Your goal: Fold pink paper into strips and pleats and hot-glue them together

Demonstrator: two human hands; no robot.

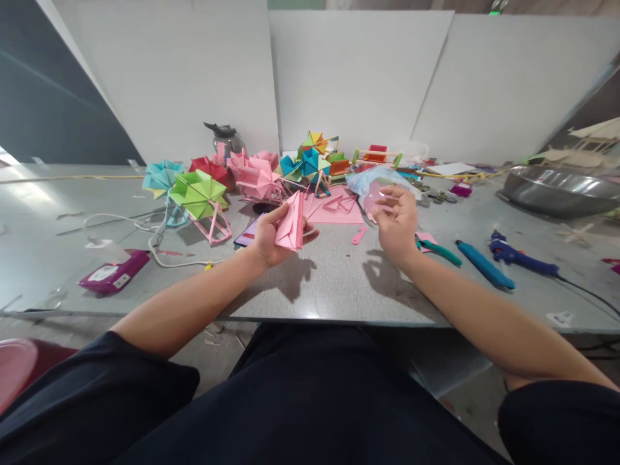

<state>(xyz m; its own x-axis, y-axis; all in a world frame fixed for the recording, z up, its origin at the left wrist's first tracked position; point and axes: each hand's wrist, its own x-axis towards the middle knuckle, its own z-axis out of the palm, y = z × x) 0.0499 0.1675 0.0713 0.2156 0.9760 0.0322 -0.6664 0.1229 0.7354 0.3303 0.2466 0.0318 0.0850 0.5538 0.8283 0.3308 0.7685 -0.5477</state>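
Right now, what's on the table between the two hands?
Head view: only a small pink paper strip on the grey table between the left hand and right hand.

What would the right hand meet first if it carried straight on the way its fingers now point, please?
The right hand points up and away toward the table's back. Most likely it would first meet the clear plastic bag that its fingertips already touch or nearly touch; depth is hard to judge from this one view.

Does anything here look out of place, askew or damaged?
Nothing looks damaged. The left hand holds a folded pink paper piece; the right hand grips a clear plastic bag. The grey table is cluttered: a loose pink strip lies between the hands, and a white cable trails untidily.
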